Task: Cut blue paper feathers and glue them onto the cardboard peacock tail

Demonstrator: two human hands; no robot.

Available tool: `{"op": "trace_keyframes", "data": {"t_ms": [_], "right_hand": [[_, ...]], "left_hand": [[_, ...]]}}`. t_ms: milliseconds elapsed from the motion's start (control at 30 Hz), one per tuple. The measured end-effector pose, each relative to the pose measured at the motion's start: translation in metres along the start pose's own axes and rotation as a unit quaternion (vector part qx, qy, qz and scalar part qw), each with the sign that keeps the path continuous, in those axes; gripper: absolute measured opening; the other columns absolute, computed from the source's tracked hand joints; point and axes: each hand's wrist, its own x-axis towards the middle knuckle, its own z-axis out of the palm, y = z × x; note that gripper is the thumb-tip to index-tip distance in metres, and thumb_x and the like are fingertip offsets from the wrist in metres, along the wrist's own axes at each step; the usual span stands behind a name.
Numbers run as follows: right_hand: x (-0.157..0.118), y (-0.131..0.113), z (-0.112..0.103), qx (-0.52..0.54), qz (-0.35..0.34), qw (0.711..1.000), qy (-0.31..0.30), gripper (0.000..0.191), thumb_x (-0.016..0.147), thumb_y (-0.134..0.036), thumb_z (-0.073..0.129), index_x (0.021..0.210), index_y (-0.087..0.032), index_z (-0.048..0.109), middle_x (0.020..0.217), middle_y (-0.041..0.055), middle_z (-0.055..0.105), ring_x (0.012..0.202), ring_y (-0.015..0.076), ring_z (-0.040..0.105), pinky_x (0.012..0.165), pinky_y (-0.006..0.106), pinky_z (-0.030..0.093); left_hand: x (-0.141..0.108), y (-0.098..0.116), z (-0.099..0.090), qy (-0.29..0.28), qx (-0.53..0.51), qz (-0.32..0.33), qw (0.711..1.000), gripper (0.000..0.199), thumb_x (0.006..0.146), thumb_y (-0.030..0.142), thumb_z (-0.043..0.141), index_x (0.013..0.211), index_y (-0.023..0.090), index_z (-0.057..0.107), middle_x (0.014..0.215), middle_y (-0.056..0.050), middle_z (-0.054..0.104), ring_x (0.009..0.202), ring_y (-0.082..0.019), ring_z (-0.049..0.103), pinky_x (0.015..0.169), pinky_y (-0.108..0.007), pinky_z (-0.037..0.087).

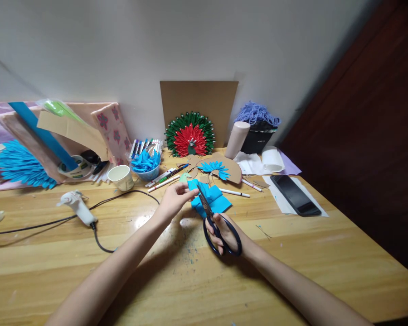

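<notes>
My left grip (174, 198) pinches creased blue paper (215, 198); my right grip (226, 231), at four o'clock, holds one pair of dark-handled metal scissors (206, 206).

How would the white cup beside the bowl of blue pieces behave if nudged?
The white cup is probably light for its size, since its wall looks thin. A push high up might tip it, as it narrows toward its base. On its side, its round, tapered body would likely roll in a curve.

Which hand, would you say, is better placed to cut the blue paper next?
Probably the right hand: it holds the scissors, their blades at the blue paper, while the left hand pinches it.
</notes>
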Motion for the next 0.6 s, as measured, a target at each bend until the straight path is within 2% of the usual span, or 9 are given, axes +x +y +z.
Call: {"op": "trace_keyframes", "data": {"t_ms": [333,600], "right_hand": [[0.0024,0.0028,-0.0008,0.072,0.027,0.996,-0.044,0.073,0.053,-0.086,0.026,0.062,-0.016,0.044,0.036,-0.0057,0.042,0.027,0.0079,0.042,0.027,0.018,0.036],[0.0024,-0.0015,0.0006,0.052,0.036,0.998,-0.01,0.069,0.052,-0.085,0.033,0.059,-0.016,0.042,0.034,-0.0075,0.04,0.024,0.0058,0.039,0.026,0.016,0.035]], "left_hand": [[0.0012,-0.0054,-0.0003,-0.029,-0.01,-0.016,0.999,0.035,0.056,0.035,0.074,0.079,0.01,0.064,0.069,-0.004,0.063,0.061,-0.012,0.054,0.061,-0.024,0.041],[0.0011,-0.0064,0.0005,-0.042,-0.021,-0.034,0.998,0.04,0.056,0.034,0.074,0.087,0.01,0.064,0.076,-0.006,0.066,0.067,-0.014,0.059,0.065,-0.026,0.044]]}}
